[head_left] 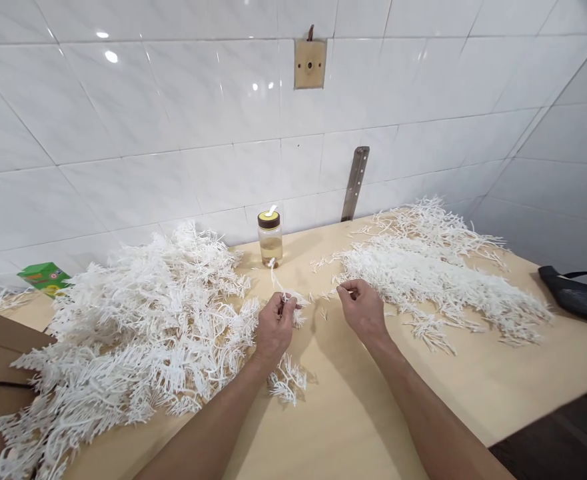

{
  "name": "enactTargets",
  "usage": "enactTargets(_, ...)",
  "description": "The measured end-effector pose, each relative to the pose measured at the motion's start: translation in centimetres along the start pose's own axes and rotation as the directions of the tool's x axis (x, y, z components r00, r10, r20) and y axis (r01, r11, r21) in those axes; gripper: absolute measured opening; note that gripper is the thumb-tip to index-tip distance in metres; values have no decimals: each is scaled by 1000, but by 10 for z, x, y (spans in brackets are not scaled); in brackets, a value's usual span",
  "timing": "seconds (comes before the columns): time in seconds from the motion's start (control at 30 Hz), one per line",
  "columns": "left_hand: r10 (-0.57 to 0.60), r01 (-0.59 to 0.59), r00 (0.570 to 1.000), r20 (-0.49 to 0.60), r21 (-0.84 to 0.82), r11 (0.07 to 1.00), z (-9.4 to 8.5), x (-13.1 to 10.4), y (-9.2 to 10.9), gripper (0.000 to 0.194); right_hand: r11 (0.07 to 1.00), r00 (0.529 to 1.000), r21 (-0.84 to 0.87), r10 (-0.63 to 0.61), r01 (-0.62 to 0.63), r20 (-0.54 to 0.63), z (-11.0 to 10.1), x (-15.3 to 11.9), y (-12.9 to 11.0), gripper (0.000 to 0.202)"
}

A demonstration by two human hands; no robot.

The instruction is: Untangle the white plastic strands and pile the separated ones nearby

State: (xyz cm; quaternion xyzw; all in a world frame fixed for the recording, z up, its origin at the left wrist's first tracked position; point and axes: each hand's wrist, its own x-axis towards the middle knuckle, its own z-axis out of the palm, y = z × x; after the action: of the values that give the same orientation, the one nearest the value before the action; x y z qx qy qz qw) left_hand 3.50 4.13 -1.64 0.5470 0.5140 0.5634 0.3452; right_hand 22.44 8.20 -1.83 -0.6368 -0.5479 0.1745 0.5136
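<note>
My left hand (274, 328) pinches a white branching plastic sprig (297, 317) over the middle of the table; its bare stem rises in front of the jar. To its right, my right hand (364, 311) is closed at the fingertips, and whatever they hold is hidden or too small to name. A large heap of white sprigs (158, 340) lies left of my left hand. Beyond my right hand spreads a second heap of finer white pieces (423, 273). One loose sprig (289, 381) rests below my left wrist.
A jar (271, 248) of yellowish liquid with a dark-rimmed yellow lid stands near the tiled wall. A metal strip (356, 183) leans on the wall. At the left are a green packet (44, 277) and a cardboard box (3, 353); a black bag (580, 290) lies at the right edge.
</note>
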Motion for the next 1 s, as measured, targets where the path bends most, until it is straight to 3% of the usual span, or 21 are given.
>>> enactTargets(0.17,-139,151,988,72,-207,967,2,3,0,36,992,981,27,-126,124,145,1,-8,-13,36)
enactTargets(0.3,-223,239,971,89,-246,939,1,3,9,41,970,950,128,-232,209,209,2,-17,-25,33)
enactTargets(0.5,-189,198,980,62,-182,963,-1,5,10,42,881,840,211,-469,423,272,11,-33,-36,21)
enactTargets(0.57,-183,191,981,63,-164,968,-1,6,7,42,875,828,205,-483,439,286,16,-38,-36,18)
enactTargets(0.7,-208,217,975,75,-152,964,0,6,3,41,893,854,154,-449,422,262,24,-42,-32,14)
enactTargets(1.0,-255,267,963,83,-196,944,0,5,9,40,898,857,126,-440,422,269,25,-41,-31,12)
